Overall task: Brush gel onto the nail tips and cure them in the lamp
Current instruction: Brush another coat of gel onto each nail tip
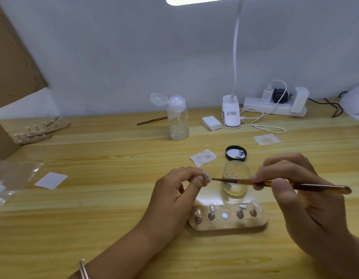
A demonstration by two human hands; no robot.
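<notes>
My left hand (174, 190) pinches a small silvery nail tip (206, 175) between thumb and fingers, held above the table. My right hand (291, 190) grips a brown-handled brush (307, 186) like a pen, its dark bristle end almost touching the nail tip. Behind the brush stands an open clear gel jar (236, 181). Below my hands lies a wooden holder (228, 224) with several nail tips on small stands. At the far right edge a white curing lamp (355, 104) is partly in view.
The jar's black lid (235, 153) lies behind it. White wipes (202, 157) (267, 139) (51, 180), a pad stack (212, 123), a clear pump bottle (178, 119), a second brush (152, 120), a clip desk lamp (231, 111), a power strip (275, 108), spare holders (39, 129) and a plastic bag (9, 180) lie around.
</notes>
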